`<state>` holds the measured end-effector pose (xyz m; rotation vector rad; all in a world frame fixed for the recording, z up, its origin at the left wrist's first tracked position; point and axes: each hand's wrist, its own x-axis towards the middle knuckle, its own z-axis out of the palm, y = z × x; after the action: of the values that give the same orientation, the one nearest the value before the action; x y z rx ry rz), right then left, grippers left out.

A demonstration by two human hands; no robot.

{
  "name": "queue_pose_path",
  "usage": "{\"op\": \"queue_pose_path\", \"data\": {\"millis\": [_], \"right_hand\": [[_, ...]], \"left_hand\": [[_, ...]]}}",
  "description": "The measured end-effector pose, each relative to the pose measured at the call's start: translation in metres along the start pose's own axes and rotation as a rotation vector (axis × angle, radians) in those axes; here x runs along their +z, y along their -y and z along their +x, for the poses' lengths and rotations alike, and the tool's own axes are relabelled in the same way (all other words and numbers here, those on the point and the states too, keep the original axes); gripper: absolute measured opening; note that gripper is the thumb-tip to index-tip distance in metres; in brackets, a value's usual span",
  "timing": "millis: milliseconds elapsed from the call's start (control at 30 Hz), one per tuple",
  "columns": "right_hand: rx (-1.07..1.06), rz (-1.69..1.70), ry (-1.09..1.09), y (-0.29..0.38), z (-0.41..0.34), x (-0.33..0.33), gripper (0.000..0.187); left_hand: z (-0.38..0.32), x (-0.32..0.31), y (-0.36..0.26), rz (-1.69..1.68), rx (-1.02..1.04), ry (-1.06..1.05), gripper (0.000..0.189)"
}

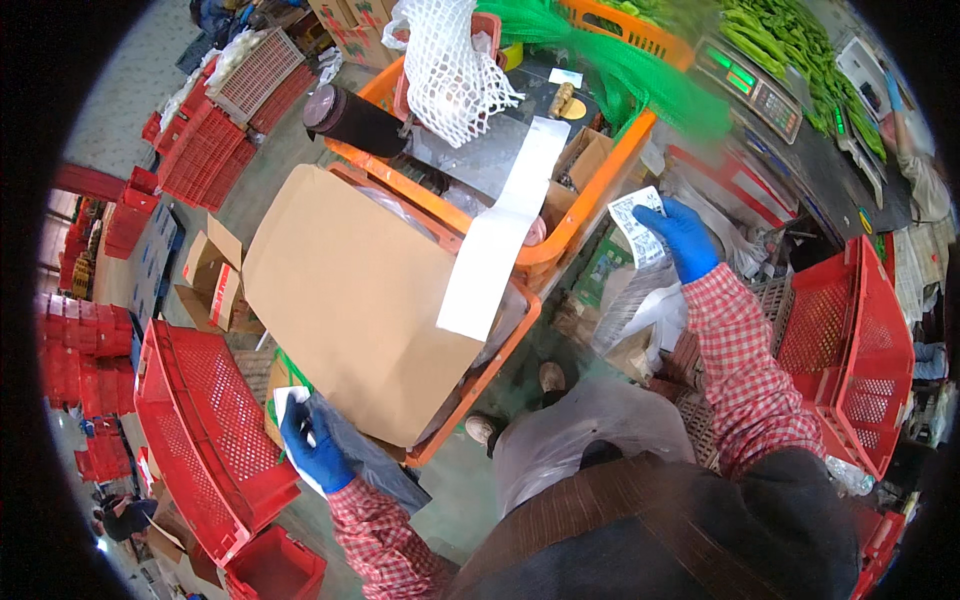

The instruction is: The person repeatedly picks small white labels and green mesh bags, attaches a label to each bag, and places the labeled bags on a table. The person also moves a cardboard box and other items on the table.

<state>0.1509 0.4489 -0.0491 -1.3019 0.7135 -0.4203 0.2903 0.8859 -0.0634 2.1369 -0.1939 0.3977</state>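
My right hand [684,236], in a blue glove, pinches a printed white label [637,226] to the right of the orange crate [607,187]. In a matching glove, my left hand [313,442] holds folded white paper [292,399] beside the lower left edge of a brown cardboard sheet [352,300]. That sheet lies over a lower orange crate [480,409]. A long blank white paper strip [495,240] runs from the upper crate down onto the cardboard. White foam netting [454,82] and a dark lidded cylinder [354,120] rest at the upper crate's far side.
Red plastic crates stand on the left [217,435] and right [840,352]. Digital scales [750,90] and leafy greens [795,52] occupy a dark table at upper right, beside green netting [622,75]. Another person's gloved hand [892,91] shows at the far right.
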Motion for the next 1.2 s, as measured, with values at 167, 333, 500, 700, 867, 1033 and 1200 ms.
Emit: {"op": "queue_pose_path", "data": {"millis": [167,333,500,700,867,1033,1200], "right_hand": [[0.008,0.035,-0.049,-0.006,0.031,-0.011,0.021],[-0.009,-0.011,-0.026,-0.006,0.052,-0.005,0.022],[0.011,-0.072,-0.007,-0.009,0.058,-0.014,0.02],[-0.035,-0.109,0.032,-0.009,0.057,-0.019,0.027],[-0.208,-0.391,-0.091,-0.017,0.053,-0.043,0.029],[-0.525,-0.625,-0.008,0.038,0.026,-0.015,0.025],[-0.995,-1.292,0.623,0.038,0.068,0.064,0.041]], "left_hand": [[0.022,0.108,-0.12,0.069,0.464,0.448,0.034],[0.047,0.183,-0.169,0.303,0.632,0.558,0.036],[0.033,0.243,-0.219,0.237,1.11,0.767,0.045],[0.01,0.276,-0.211,0.488,1.164,0.742,0.051],[0.034,0.28,-0.196,0.083,0.748,1.083,0.036],[0.097,0.199,-0.192,-0.549,0.316,0.472,0.022],[0.084,0.113,-0.152,-0.431,0.011,0.417,0.023]]}}
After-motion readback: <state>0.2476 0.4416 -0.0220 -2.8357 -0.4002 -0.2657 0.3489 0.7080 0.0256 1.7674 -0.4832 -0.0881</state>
